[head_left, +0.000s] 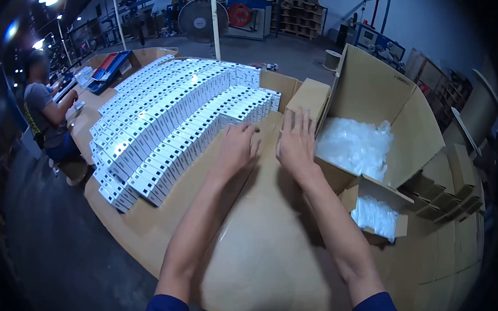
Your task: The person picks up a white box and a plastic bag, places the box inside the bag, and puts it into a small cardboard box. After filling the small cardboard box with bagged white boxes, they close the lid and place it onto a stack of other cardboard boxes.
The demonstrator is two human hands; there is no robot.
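Both of my arms reach forward over the cardboard-covered table point(244, 266). My left hand point(239, 148) is beside the right edge of the stacked white boxes point(173, 108), fingers bent and a little apart, with nothing seen in it. My right hand point(297, 141) has its fingers stretched out, the tips at the near end of a closed brown carton point(309, 97). To its right, a large open carton point(385, 95) holds clear plastic bags point(355, 143). A smaller open box point(383, 189) below it holds more plastic packets point(375, 215).
A co-worker point(51, 108) sits at the far left beside a blue and red tray point(109, 71). Folded cardboard point(442, 180) is stacked at the right. Behind the table are a pole point(214, 26), a large fan point(202, 21) and machines.
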